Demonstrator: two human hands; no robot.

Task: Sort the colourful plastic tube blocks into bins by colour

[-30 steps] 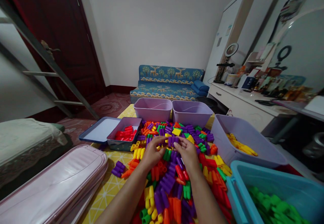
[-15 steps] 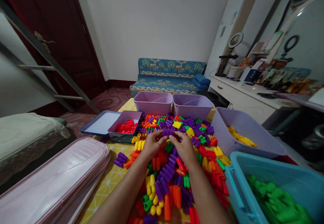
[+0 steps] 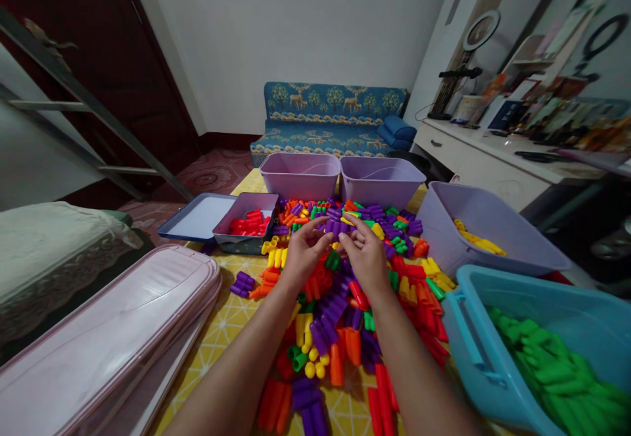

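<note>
In front of me, over the pile, my left hand point(image 3: 306, 250) and my right hand point(image 3: 367, 256) face each other with fingers curved. Between their fingertips is a purple plastic tube-shaped building piece point(image 3: 336, 227), with a hand at either side of it. The fingers partly cover it, so the exact grip is hard to see. Beneath and around both hands lie many loose pieces in purple, red, orange, yellow and green. A row of purple pieces point(image 3: 331, 304) lies between my forearms.
Red pieces sit in a tin box point(image 3: 224, 244), its lid point(image 3: 197, 216) alongside. Two lilac bins point(image 3: 300, 183) point(image 3: 382, 189) stand behind the pile. Right are a lilac bin point(image 3: 493, 225) with yellow pieces and a blue bin point(image 3: 473, 350) with green ones. Pink lids point(image 3: 108, 331) lie left.
The view has tilted down and shifted a little. My hands remain at the purple piece, with their thumbs slightly farther apart and my right fingers more spread.
</note>
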